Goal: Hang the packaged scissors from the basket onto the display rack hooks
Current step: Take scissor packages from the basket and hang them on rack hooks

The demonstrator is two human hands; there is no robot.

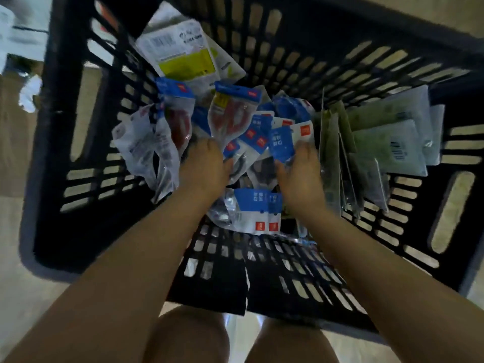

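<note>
I look straight down into a black slotted basket (288, 273) that holds several packaged scissors in clear bags with blue header cards (258, 205). Both arms reach into it. My left hand (205, 166) is down among the packs at the centre, fingers curled into the pile; what it holds is hidden. My right hand (301, 174) pinches a blue-and-white scissors pack (284, 142) between thumb and fingers. The display rack is out of view.
A pack with a yellow-green label (183, 58) leans at the basket's far side. Flat grey-green packets (387, 148) stand stacked along the right wall. My knees show below the basket's near wall, over a pale floor.
</note>
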